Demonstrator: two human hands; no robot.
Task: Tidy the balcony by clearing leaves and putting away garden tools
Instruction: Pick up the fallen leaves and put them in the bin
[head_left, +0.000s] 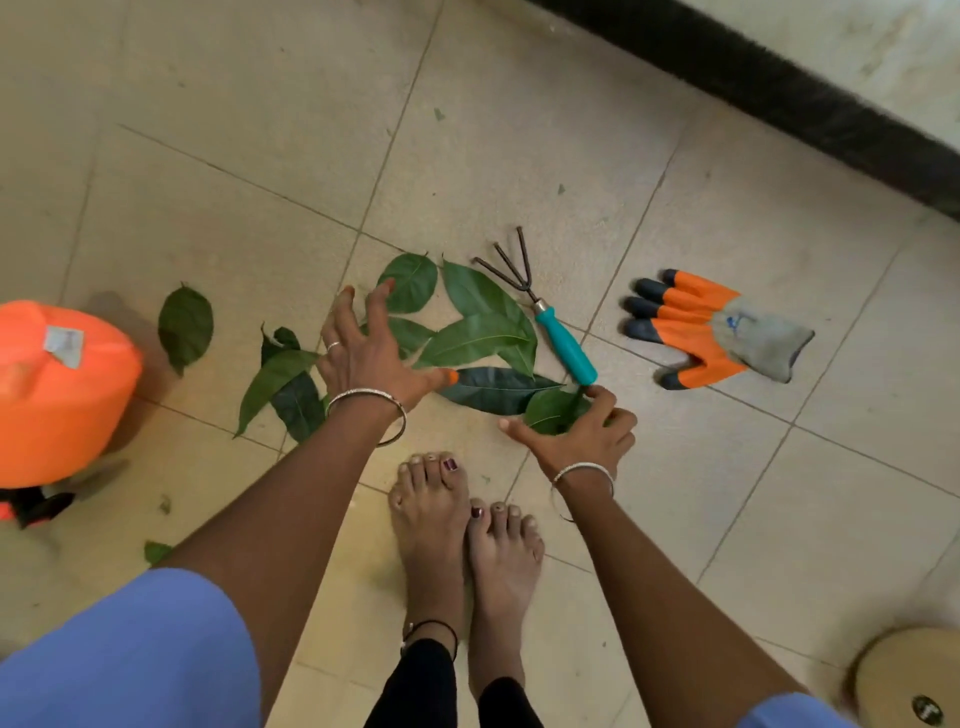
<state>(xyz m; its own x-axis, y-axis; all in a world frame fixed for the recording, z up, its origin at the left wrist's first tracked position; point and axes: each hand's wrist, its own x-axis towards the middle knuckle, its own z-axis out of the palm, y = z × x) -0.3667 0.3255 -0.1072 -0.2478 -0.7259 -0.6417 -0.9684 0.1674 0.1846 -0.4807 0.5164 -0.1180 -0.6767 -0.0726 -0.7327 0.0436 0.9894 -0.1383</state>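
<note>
Over leaves (478, 332), hands (363, 358) (576, 434) splay and pinch.

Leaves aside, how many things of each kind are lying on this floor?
Hand rake: 1
Glove: 1
Orange container: 1
Round beige thing: 1
Total: 4
</note>
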